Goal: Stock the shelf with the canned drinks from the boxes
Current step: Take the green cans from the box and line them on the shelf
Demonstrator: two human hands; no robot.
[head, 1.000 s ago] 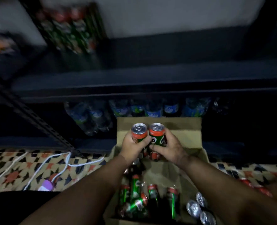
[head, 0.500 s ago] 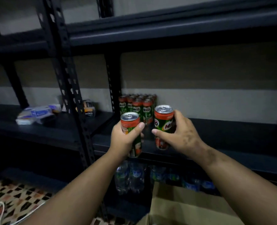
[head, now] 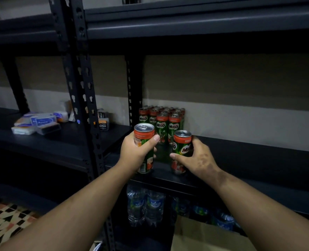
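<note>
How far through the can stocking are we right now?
Done: a cluster of Milo cans already stands at the back of the shelf. In hand: left hand and right hand each grip one can at the shelf's front edge. Left: releasing both; the box contents aren't visible.

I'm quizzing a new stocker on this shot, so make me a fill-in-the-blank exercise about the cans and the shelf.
1. Each hand grips one ____ can: the left hand and the right hand.
2. The stocked cans stand at the shelf's ____ end.
3. On the level below the shelf stand water ____.
4. The cardboard box sits at the ____ right of the picture.

Missing words: Milo; left; bottles; bottom
</note>
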